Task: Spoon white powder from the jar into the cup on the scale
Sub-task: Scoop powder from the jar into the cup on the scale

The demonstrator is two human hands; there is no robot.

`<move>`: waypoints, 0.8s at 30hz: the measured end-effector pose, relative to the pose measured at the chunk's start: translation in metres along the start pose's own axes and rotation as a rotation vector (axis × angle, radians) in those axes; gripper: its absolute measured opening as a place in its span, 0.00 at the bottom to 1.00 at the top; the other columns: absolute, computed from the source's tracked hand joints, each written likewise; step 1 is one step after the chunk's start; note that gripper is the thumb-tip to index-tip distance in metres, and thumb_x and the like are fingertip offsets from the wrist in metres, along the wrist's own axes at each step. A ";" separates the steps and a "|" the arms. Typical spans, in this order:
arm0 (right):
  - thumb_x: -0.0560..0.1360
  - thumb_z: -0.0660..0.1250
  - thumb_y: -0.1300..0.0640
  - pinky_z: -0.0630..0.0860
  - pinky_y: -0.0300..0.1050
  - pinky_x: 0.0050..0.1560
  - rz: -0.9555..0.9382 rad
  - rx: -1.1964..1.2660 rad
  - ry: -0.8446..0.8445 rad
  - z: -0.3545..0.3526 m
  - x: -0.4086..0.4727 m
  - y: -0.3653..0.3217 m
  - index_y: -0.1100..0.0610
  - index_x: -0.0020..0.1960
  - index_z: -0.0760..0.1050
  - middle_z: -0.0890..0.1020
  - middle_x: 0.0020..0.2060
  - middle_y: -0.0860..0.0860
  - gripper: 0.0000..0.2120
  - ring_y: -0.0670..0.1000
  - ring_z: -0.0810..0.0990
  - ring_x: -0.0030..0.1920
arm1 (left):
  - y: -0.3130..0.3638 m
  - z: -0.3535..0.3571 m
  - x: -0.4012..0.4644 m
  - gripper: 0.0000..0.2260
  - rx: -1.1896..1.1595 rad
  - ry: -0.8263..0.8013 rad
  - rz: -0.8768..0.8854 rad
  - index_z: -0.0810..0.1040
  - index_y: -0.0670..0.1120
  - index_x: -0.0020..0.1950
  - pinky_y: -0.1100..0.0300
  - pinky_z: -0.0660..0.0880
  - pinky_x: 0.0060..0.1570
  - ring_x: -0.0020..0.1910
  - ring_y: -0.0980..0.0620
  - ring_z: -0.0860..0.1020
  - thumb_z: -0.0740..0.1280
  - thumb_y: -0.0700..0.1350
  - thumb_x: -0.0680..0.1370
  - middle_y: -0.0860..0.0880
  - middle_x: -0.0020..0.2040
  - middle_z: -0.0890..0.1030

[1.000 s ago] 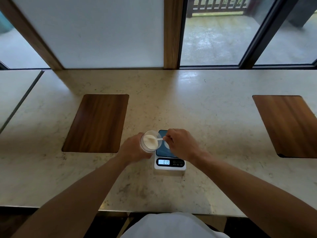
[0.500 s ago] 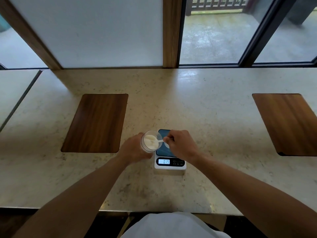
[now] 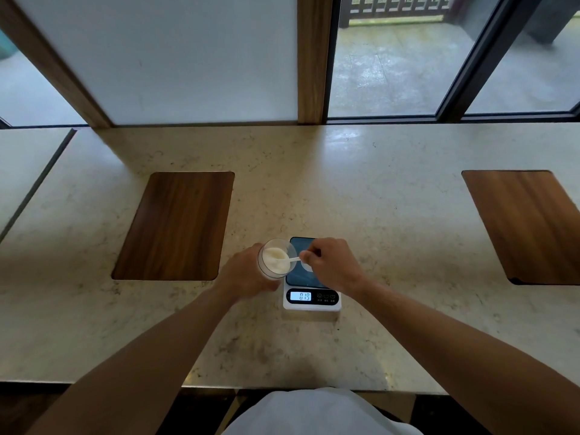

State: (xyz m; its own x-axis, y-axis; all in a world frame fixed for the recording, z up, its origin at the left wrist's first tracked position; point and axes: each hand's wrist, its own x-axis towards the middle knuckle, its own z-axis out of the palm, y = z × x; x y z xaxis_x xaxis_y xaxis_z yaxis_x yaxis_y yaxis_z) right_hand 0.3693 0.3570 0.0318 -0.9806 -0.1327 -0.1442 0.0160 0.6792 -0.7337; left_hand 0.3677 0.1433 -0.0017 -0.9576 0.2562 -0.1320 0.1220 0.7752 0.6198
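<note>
Tabletop [image 3: 361,183] of pale speckled stone runs the width of the view, with a dark wooden rectangular inlay [image 3: 175,226] at the far left. Next to the right, the left hand [image 3: 241,274] wraps a clear, round glass jar [image 3: 276,259], fingers clamped around its wall, tilting its mouth toward the camera and holding it just beside the left edge of the scale. White powder [image 3: 274,257] lies heaped inside the jar. A small white plastic spoon [image 3: 290,260] reaches from the right with its bowl in that powder, so the scoop looks to be loading, not yet delivering. The right hand [image 3: 332,266] pinches the spoon's handle, fingers together on it, and hovers over the white digital kitchen scale [image 3: 310,296] with its dark weighing plate and a lit display. The cup is almost wholly hidden under the right hand; only a pale sliver [image 3: 308,267] shows on the plate, and I cannot tell how full it is. Far right sits a second wooden inlay [image 3: 527,224].

Risks from here, as I judge them: powder could spill off the shallow spoon while crossing the gap between jar and cup, landing on the plate and falsifying the reading. The tilted jar could shed powder if tipped further. The right hand could brush the cup or plate and disturb the weight.
</note>
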 end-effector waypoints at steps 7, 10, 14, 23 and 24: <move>0.77 0.68 0.54 0.65 0.31 0.25 0.019 0.010 0.011 -0.002 0.001 0.000 0.48 0.33 0.75 0.76 0.26 0.43 0.13 0.43 0.70 0.24 | -0.003 0.002 0.003 0.31 -0.002 -0.015 -0.017 0.76 0.49 0.65 0.60 0.73 0.52 0.49 0.55 0.77 0.82 0.54 0.65 0.48 0.57 0.83; 0.77 0.68 0.54 0.68 0.30 0.24 0.026 0.023 0.015 -0.003 0.001 0.001 0.48 0.33 0.75 0.76 0.26 0.43 0.14 0.43 0.69 0.23 | -0.006 0.003 0.004 0.32 -0.006 -0.018 -0.025 0.75 0.50 0.65 0.60 0.74 0.53 0.49 0.56 0.77 0.81 0.56 0.65 0.49 0.57 0.83; 0.77 0.68 0.54 0.68 0.30 0.26 0.036 0.025 0.020 -0.006 0.000 0.000 0.49 0.34 0.76 0.76 0.26 0.44 0.13 0.43 0.69 0.24 | -0.006 0.004 0.006 0.32 -0.018 -0.027 -0.023 0.74 0.50 0.66 0.57 0.76 0.57 0.52 0.55 0.78 0.81 0.56 0.66 0.49 0.59 0.83; 0.78 0.67 0.54 0.63 0.32 0.32 0.079 0.038 0.044 -0.012 0.003 0.003 0.59 0.43 0.82 0.76 0.30 0.43 0.11 0.43 0.72 0.29 | -0.003 0.005 0.010 0.29 -0.046 -0.056 -0.057 0.73 0.49 0.67 0.54 0.73 0.64 0.59 0.49 0.79 0.78 0.53 0.70 0.47 0.63 0.81; 0.78 0.67 0.53 0.65 0.34 0.33 0.083 0.045 0.052 -0.014 0.003 0.003 0.59 0.43 0.82 0.76 0.30 0.44 0.11 0.44 0.73 0.30 | -0.003 0.005 0.011 0.28 -0.052 -0.063 -0.063 0.73 0.49 0.68 0.55 0.72 0.64 0.59 0.49 0.78 0.78 0.53 0.71 0.47 0.63 0.81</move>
State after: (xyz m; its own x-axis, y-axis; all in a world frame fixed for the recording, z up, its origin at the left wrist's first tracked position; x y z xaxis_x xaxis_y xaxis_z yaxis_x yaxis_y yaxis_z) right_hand 0.3635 0.3686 0.0379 -0.9843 -0.0388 -0.1724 0.1055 0.6533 -0.7497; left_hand 0.3586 0.1470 -0.0089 -0.9444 0.2451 -0.2192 0.0469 0.7603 0.6479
